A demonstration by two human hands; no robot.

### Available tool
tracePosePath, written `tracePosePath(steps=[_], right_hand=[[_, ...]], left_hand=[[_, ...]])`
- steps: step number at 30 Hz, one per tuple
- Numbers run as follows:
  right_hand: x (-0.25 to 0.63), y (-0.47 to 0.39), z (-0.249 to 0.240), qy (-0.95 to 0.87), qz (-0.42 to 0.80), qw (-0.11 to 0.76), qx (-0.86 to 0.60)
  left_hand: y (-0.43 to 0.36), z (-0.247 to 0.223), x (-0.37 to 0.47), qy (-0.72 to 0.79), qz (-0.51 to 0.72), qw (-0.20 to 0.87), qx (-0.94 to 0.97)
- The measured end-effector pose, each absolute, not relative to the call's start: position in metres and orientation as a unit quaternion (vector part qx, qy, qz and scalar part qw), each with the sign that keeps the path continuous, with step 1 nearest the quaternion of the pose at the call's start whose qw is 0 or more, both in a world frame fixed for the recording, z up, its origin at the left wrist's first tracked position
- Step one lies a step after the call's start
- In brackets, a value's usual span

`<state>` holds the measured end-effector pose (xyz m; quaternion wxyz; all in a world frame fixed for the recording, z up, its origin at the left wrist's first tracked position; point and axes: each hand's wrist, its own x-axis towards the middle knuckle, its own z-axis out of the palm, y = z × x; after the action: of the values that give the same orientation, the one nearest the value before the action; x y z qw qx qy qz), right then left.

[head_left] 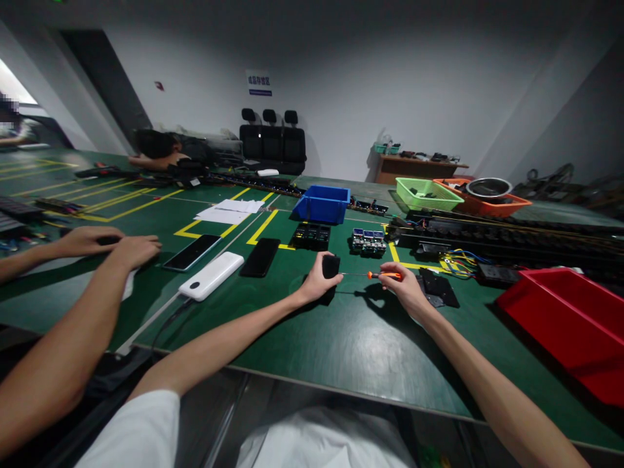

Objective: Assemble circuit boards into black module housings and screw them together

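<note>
My left hand [318, 281] is closed around a small black part [331, 266], held above the green table [312, 344]. My right hand [403, 286] grips the orange handle of a screwdriver [385, 275]. The thin shaft points left, and its tip is at the black part near my left fingertips; exact contact is too small to tell. Just beyond my hands stand a group of black modules [311, 236] and a group of silver and blue modules [368, 241]. Flat black pieces [439, 287] lie beside my right hand.
A red bin [565, 325] stands at the right, a blue bin [322, 204] further back. Left of my hands lie a black phone [260, 257], a white power bank [211, 276] with a cable, and another phone [192, 252]. Another person's hands [117, 247] rest at the left.
</note>
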<state>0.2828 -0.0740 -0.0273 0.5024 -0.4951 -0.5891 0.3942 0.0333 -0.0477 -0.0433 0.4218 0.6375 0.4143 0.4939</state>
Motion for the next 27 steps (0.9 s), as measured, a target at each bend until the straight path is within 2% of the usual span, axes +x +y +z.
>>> tracePosePath(steps=[18, 24, 27], right_hand=[[0.2848, -0.0733, -0.0281, -0.597, 0.388, 0.512, -0.480], [0.2859, -0.0733, -0.0296, -0.600, 0.384, 0.511, -0.481], [0.2855, -0.0733, -0.0298, -0.597, 0.389, 0.508, -0.484]], left_hand=[[-0.0453, -0.0455, 0.0309, 0.405, 0.482, 0.359, 0.689], [-0.0469, -0.0451, 0.0313, 0.405, 0.473, 0.398, 0.674], [-0.0474, -0.0446, 0.0315, 0.402, 0.482, 0.385, 0.677]])
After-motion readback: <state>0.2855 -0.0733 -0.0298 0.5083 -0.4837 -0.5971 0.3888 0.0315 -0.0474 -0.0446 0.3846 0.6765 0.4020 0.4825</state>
